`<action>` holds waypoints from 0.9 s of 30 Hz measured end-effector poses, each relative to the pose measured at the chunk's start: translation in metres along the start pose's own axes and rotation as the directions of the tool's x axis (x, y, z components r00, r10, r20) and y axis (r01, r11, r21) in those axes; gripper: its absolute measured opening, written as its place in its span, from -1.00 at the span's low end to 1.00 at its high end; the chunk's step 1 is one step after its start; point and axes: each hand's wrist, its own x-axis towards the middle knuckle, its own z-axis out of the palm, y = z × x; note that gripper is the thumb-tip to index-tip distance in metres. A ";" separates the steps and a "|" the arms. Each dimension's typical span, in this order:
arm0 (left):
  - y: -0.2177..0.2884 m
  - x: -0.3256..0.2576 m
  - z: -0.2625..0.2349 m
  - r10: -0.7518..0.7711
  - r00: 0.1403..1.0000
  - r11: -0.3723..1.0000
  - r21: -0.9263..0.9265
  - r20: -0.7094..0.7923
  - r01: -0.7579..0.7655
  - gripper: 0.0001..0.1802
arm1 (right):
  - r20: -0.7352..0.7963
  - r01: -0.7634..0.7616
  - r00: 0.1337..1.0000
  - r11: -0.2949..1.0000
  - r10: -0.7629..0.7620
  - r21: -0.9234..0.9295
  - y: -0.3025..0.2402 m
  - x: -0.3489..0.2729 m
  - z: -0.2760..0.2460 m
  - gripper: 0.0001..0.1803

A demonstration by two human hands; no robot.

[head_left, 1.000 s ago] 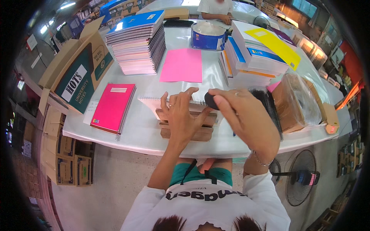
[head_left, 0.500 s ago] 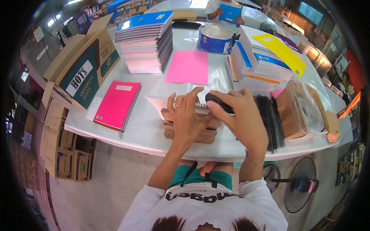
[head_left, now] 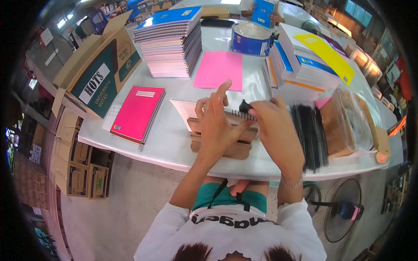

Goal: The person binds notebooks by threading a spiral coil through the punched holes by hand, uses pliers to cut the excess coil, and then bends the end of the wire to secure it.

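Note:
A white-paged notebook [head_left: 184, 112] stands on edge in front of me, against stepped brown wooden blocks [head_left: 217, 150]. Black coil binding [head_left: 238, 114] runs along its upper edge. My left hand [head_left: 215, 126] grips the notebook near the binding, thumb toward the right and one finger raised. My right hand [head_left: 278, 128] pinches a small black tool [head_left: 245, 105] at the binding's right end; its kind is unclear, mostly hidden by the fingers. A pink cover sheet [head_left: 219, 70] lies flat beyond the notebook. A pink spiral notebook [head_left: 137, 114] lies to the left.
A tall stack of spiral notebooks [head_left: 170, 48] stands back left, beside an open carton [head_left: 102, 82]. Back right are piled books [head_left: 300, 74] and a blue tub [head_left: 249, 43]. Black coils [head_left: 309, 137] lie beside a plastic-lined box [head_left: 344, 126]. Another person's hand [head_left: 276, 17] holds something blue.
The black tool has tilted and moved right along the binding with my right hand. My left index finger has risen. The whole view has shifted slightly.

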 end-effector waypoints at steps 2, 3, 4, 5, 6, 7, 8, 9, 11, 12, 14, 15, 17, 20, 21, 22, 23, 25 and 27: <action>0.002 -0.006 -0.002 0.033 0.999 0.999 0.011 -0.012 -0.033 0.11 | -0.037 0.050 0.998 0.997 -0.052 -0.066 -0.009 -0.002 -0.016 -0.77; 0.000 -0.006 0.000 0.019 1.000 1.000 0.007 -0.017 -0.018 0.13 | -0.052 0.071 0.996 0.993 -0.076 -0.100 -0.012 -0.003 -0.020 -0.77; -0.004 -0.006 0.003 0.008 1.000 1.000 0.004 -0.012 -0.008 0.14 | -0.031 0.077 0.996 0.994 -0.080 -0.077 -0.009 -0.002 -0.015 -0.76; -0.006 -0.007 0.005 -0.002 1.000 1.000 0.001 -0.007 0.002 0.16 | -0.011 0.083 0.996 0.995 -0.084 -0.053 -0.004 0.002 -0.006 -0.76; -0.003 -0.011 0.005 0.009 1.000 1.000 0.003 -0.010 -0.009 0.15 | 0.009 0.088 0.996 0.996 -0.088 -0.030 -0.001 0.004 -0.001 -0.75; -0.002 -0.009 0.003 0.030 0.999 1.000 0.010 -0.026 -0.029 0.14 | -0.035 0.104 0.994 0.994 -0.106 -0.043 -0.003 0.005 -0.003 -0.73; -0.002 -0.009 0.003 0.038 0.998 0.999 0.013 -0.052 -0.038 0.13 | -0.067 0.129 0.989 0.990 -0.133 -0.063 -0.010 0.003 -0.012 -0.71; -0.007 -0.004 0.006 0.047 0.994 0.998 -0.025 -0.094 -0.050 0.13 | -0.097 0.153 0.982 0.985 -0.161 -0.084 -0.016 0.000 -0.021 -0.69; -0.013 0.000 0.010 0.061 0.989 0.993 -0.096 -0.132 -0.074 0.14 | -0.105 0.171 0.978 0.982 -0.179 -0.077 -0.017 -0.002 -0.021 -0.67; -0.013 -0.001 0.008 0.009 0.993 0.988 -0.155 -0.115 -0.026 0.13 | -0.083 0.187 0.978 0.981 -0.191 -0.057 -0.009 0.005 -0.013 -0.67; -0.011 -0.001 0.006 -0.035 0.996 0.975 -0.222 -0.086 0.015 0.12 | -0.187 0.195 0.960 0.978 -0.207 -0.079 -0.008 0.012 -0.016 -0.70; -0.010 -0.001 0.005 -0.055 0.996 0.966 -0.255 -0.071 0.036 0.11 | -0.143 0.225 0.961 0.971 -0.235 -0.084 -0.002 0.018 -0.011 -0.71; -0.009 -0.003 0.004 -0.065 0.997 0.969 -0.242 -0.047 0.051 0.11 | -0.031 0.265 0.963 0.962 -0.267 -0.061 0.013 0.022 0.013 -0.71; -0.014 -0.004 0.000 -0.051 0.998 0.971 -0.236 -0.037 0.041 0.12 | -0.182 0.260 0.939 0.948 -0.292 -0.181 0.006 0.011 0.009 -0.65; -0.016 -0.004 0.000 -0.047 0.998 0.970 -0.240 -0.037 0.036 0.12 | -0.253 0.262 0.910 0.929 -0.328 -0.260 0.003 0.012 0.007 -0.64; -0.014 -0.004 0.000 -0.073 0.997 0.963 -0.261 -0.018 0.066 0.11 | -0.239 0.273 0.909 0.922 -0.340 -0.275 0.005 0.012 0.011 -0.64; -0.011 -0.002 -0.001 -0.099 0.995 0.955 -0.282 0.002 0.096 0.11 | -0.225 0.283 0.909 0.915 -0.352 -0.290 0.011 0.014 0.016 -0.65; -0.011 -0.001 0.000 -0.098 0.995 0.953 -0.289 -0.004 0.092 0.11 | -0.219 0.300 0.902 0.904 -0.372 -0.303 0.014 0.014 0.025 -0.66; -0.018 -0.002 0.002 -0.045 0.998 0.965 -0.260 -0.053 0.030 0.11 | -0.233 0.315 0.891 0.900 -0.390 -0.300 0.010 0.014 0.033 -0.66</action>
